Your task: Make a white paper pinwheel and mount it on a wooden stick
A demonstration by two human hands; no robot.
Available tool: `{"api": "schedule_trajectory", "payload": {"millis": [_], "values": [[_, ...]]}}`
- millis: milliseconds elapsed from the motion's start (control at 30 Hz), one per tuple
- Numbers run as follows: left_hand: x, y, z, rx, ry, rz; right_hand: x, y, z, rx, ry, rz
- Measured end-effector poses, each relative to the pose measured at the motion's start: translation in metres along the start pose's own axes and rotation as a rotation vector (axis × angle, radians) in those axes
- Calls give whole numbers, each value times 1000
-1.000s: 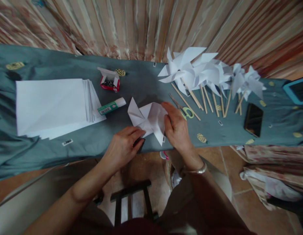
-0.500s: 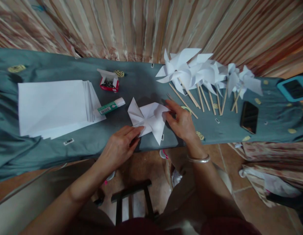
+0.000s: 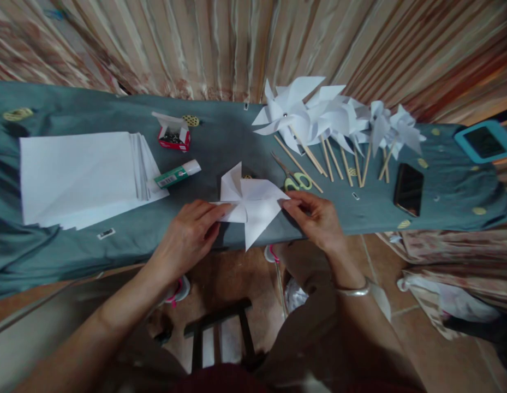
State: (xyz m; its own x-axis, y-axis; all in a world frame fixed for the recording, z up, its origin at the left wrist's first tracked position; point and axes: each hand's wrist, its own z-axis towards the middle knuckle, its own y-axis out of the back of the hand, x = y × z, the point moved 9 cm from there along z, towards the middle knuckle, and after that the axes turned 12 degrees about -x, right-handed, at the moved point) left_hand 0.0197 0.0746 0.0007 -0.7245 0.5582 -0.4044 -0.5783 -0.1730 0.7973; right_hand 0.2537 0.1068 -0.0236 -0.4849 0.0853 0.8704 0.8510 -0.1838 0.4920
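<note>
Pleated curtains (image 3: pixel 196 43) fill twelve o'clock as I watch from afar, and below them a green-grey cloth (image 3: pixel 220 136) runs the long table from nine across to three. Big paper stack (image 3: pixel 77 177) over at nine, lying flat, probably parked there to keep the middle free. Now the finished-looking pinwheels (image 3: pixel 302 120), bunched at one to two o'clock, sticks aimed roughly towards five, which I guess keeps their blades from being crushed. And centre stage, near the front edge, the folded sheet (image 3: pixel 261 204), four-pointed, one tip towards six! I see the left hand (image 3: pixel 191 232) at eight, fingers closed on the left-hand arm, thumb partly hidden; the right hand (image 3: pixel 316 218) at three, thumb and finger pinching the right-hand tip, so the sheet is held from both sides, likely to keep its folds steady. Dark phone (image 3: pixel 409 189) well apart at three. Scissors (image 3: pixel 288 172) at two, handles turned towards the person, handy for the right hand, I'd say. Glue stick (image 3: pixel 175 176) near ten, leaning over the stack's corner; above it, the small red box (image 3: pixel 174 145), lid up, tiny metal pieces (image 3: pixel 171 135) inside, seemingly left open for easy picking
</note>
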Motion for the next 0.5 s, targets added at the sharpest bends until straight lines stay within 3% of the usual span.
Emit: {"api": "schedule_trajectory", "payload": {"millis": [200,400,500], "values": [[4,-5,-3,32,-12,46,9,-3,5,35,74,-140],[7,1,9,-11,-28,153,5,-4,-3,116,-112,140],[15,4,18,-67,-26,187,5,-7,-12,255,-124,141]]}}
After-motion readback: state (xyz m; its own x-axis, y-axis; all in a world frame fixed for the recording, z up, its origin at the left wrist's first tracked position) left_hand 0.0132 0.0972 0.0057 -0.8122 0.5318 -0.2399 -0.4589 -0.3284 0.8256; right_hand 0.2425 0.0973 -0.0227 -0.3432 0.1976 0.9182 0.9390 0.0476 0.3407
